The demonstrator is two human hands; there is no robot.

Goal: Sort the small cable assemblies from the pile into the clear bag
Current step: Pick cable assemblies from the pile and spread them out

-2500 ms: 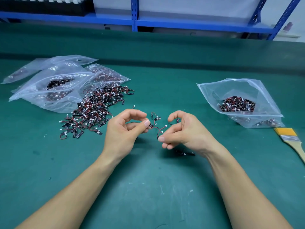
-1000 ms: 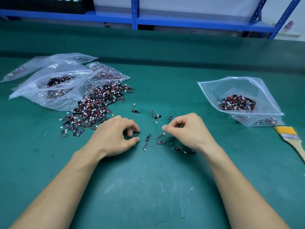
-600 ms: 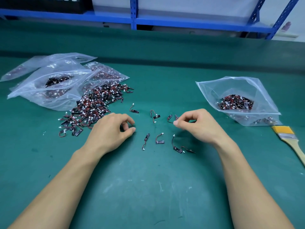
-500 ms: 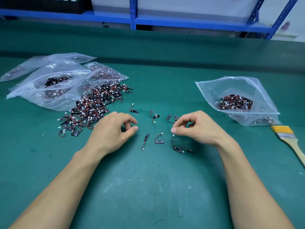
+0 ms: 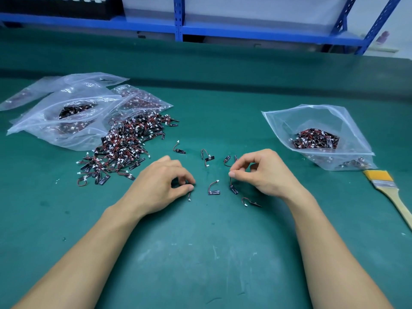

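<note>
Left hand: the left hand (image 5: pixel 160 186) sits knuckles-up low over the table, fingers curled in.
Left grip: closed to a pinch. Thumb and forefinger tips meet on one end of a small red-and-black cable assembly with a white plug (image 5: pixel 189 196), and the plug end trails just below the thumb.
Right hand: the right hand (image 5: pixel 265 172) is raised slightly, its other fingers loosely curled behind the grip.
Right grip: thumb and forefinger are pinched on the wire of a small cable assembly with a black strip board (image 5: pixel 233 188). The board dangles straight below the grip; I cannot tell whether its lower end touches the table.
Loose pieces: several loose cable assemblies (image 5: pixel 214 190) lie singly. One is between the two grips, some are just beyond them, and one is on the near side of the right grip.
Pile: the heaped pile of red-and-black cable assemblies (image 5: pixel 124 148) lies beyond and left of the left grip, near the hand but apart from it.
Clear bag: the clear plastic bag (image 5: pixel 334 121) lies beyond and right of the right grip, well apart, with a clump of assemblies inside.
Other bags: a stack of clear plastic bags holding dark parts (image 5: pixel 66 108) lies farther left of the left grip, touching the pile's far edge.
Brush: a flat paintbrush with yellow bristles and a pale wooden handle (image 5: pixel 388 188) lies far right of the right grip, just beside the clear bag's near corner.
Table: the green-matted table (image 5: pixel 200 253) carries all of it.
Shelf: a blue metal shelf rack (image 5: pixel 178 18) stands far beyond both grips.
</note>
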